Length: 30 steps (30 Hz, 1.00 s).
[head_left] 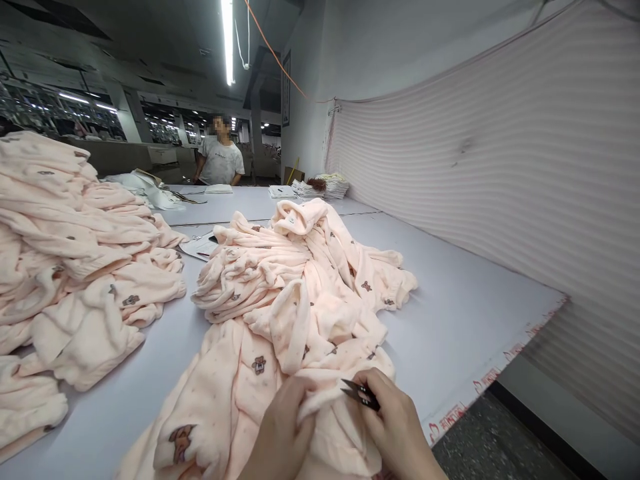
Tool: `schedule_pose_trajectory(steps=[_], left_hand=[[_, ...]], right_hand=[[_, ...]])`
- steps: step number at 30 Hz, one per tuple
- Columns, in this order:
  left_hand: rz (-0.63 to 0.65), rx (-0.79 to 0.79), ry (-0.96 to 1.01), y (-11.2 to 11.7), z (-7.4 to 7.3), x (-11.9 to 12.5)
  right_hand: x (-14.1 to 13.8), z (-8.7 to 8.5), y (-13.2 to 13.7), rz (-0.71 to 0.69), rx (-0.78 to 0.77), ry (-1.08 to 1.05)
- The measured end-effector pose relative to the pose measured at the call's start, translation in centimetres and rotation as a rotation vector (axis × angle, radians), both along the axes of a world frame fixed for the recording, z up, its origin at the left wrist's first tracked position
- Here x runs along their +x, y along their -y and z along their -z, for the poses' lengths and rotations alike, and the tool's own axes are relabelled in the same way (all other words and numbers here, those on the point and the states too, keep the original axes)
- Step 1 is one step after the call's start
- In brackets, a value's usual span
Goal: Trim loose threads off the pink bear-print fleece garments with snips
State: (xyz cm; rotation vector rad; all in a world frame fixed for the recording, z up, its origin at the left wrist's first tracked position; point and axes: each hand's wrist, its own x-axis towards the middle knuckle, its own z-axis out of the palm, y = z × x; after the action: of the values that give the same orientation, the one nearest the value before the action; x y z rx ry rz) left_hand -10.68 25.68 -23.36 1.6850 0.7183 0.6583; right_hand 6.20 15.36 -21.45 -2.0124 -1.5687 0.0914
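Note:
Pale pink fleece garments with small brown bear prints lie heaped before me, the nearest garment (220, 393) spreading toward the front edge of the view. My left hand (285, 423) is closed on a folded edge of that fleece. Just to its right, my right hand (387, 413) grips small black thread snips (361, 394), their blades pointing left beside the same fold. Its lower fingers are partly hidden behind the cloth. Beyond my hands, a bunched pile of similar garments (305, 267) shows a collar with a white label on top.
A larger heap of pink garments (75, 233) fills the left side of the pale table (460, 313). Paper stacks (334, 187) and a sheet (199, 247) lie farther back. A person (221, 160) stands beyond the table. Striped cloth (480, 173) covers the right wall.

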Motion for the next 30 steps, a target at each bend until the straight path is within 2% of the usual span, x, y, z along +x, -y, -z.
schedule_pose_trajectory(steps=[1,2,4,6,8,11,14,17,24,28,30], left_hand=[[-0.048,0.055,-0.032,0.0,0.3,-0.2],[-0.052,0.039,-0.036,-0.1,0.7,-0.3],[0.013,-0.114,0.028,-0.1,1.3,-0.5],[0.08,-0.254,0.155,0.0,1.8,-0.5],[0.098,-0.303,0.265,0.2,2.2,-0.4],[0.109,-0.282,0.305,0.5,2.4,-0.3],[0.091,-0.218,0.303,0.8,2.2,-0.4],[0.061,-0.17,0.269,0.9,2.3,-0.6],[0.063,-0.122,0.225,0.7,2.8,-0.6],[0.097,-0.205,0.254,0.7,2.0,-0.2],[0.091,-0.28,0.275,0.2,1.3,0.2]], right_hand=[[0.0,0.2,0.4,0.002,0.009,0.038],[0.0,0.5,0.8,0.004,0.016,0.062],[-0.1,0.9,1.6,0.007,-0.003,0.025],[-0.4,0.9,2.0,-0.021,-0.029,-0.114],[-0.8,0.4,2.0,-0.058,-0.022,-0.236],[-1.6,-1.1,1.4,-0.069,-0.002,-0.254],[-2.4,-2.4,0.8,-0.055,-0.07,-0.158],[-2.8,-3.0,0.6,-0.059,-0.107,-0.103],[-2.8,-3.0,0.4,-0.031,-0.101,-0.047],[-2.3,-2.6,0.6,-0.033,-0.046,-0.117],[-1.2,-1.8,0.9,0.063,0.028,-0.158]])
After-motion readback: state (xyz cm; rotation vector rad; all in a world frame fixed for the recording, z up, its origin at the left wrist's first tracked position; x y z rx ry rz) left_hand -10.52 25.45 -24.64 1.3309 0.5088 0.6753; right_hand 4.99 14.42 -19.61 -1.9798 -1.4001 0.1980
